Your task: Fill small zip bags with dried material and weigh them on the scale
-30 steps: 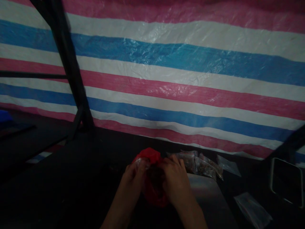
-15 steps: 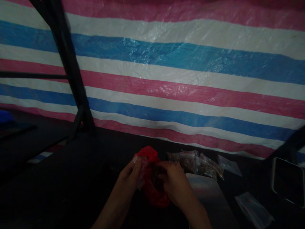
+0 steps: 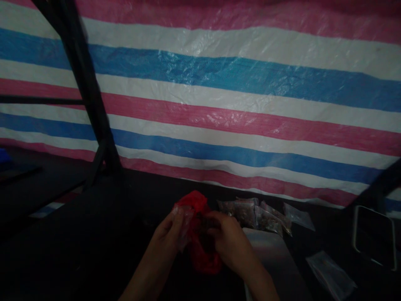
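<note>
My left hand (image 3: pixel 169 228) pinches a small clear plastic bag (image 3: pixel 187 221) between thumb and fingers. Right beside it lies an open red plastic bag (image 3: pixel 205 261) with dark contents that are too dim to name. Over the red bag's mouth, my right hand (image 3: pixel 227 236) has its fingers drawn together at the dark contents; what they hold, if anything, cannot be made out. Just beyond the right hand, several filled clear zip bags (image 3: pixel 247 211) lie in a row on the dark table (image 3: pixel 147 184).
A flat grey sheet-like thing (image 3: pixel 269 246) lies beside my right forearm. Flat clear bags (image 3: pixel 331 274) rest farther right, near a dark rectangle with a pale rim (image 3: pixel 374 236). Behind the table hangs a striped tarp (image 3: pixel 219 113), with a black metal post (image 3: pixel 90 96) at left.
The view has shifted slightly, so the bags on the table sit a little farther left. Both hands stay at the red bag, with only small finger movement.
</note>
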`<control>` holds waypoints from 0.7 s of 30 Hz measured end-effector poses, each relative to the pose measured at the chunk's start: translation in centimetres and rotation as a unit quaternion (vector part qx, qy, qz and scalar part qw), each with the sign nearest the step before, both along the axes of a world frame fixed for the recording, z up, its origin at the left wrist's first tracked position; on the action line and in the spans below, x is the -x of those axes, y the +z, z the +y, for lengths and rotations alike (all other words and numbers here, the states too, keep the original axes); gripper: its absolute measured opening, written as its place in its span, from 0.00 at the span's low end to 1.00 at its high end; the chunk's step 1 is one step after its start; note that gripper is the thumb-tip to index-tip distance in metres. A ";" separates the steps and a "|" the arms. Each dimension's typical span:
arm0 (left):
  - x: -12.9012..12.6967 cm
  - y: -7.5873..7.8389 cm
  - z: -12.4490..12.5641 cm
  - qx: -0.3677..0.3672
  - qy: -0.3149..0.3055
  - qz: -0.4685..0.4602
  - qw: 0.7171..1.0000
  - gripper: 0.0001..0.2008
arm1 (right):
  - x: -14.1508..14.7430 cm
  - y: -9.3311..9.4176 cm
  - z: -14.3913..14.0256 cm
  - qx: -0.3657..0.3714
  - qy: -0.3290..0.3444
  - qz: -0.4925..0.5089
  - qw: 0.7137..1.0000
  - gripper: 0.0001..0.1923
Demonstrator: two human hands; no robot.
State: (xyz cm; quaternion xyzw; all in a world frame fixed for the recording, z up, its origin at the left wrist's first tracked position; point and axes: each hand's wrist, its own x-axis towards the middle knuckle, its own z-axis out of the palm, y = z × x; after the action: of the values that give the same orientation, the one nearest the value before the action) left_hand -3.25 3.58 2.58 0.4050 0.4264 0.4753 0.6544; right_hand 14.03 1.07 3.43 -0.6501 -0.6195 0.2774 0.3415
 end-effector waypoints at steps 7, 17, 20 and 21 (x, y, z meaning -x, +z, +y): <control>0.6 -0.4 1.3 -0.166 0.029 0.155 0.974 0.27 | -0.8 0.1 0.1 -0.027 -0.015 0.050 0.998 0.22; 1.0 -2.4 1.0 -0.270 -0.028 0.282 0.920 0.22 | -0.9 1.8 -0.5 -0.080 -0.004 0.102 0.992 0.20; 0.7 -2.2 0.7 -0.281 -0.058 0.283 0.915 0.21 | 0.5 3.2 -1.0 -0.076 0.023 0.096 0.992 0.19; 0.6 -2.2 0.6 -0.287 -0.063 0.291 0.911 0.20 | 0.9 3.6 -1.2 -0.078 0.031 0.089 0.992 0.19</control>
State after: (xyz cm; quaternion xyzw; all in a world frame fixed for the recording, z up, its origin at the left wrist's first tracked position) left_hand -3.88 4.19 0.39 0.7215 0.4171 0.3960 0.3856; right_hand 13.17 -0.11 7.01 -0.5746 -0.6262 0.2955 0.4363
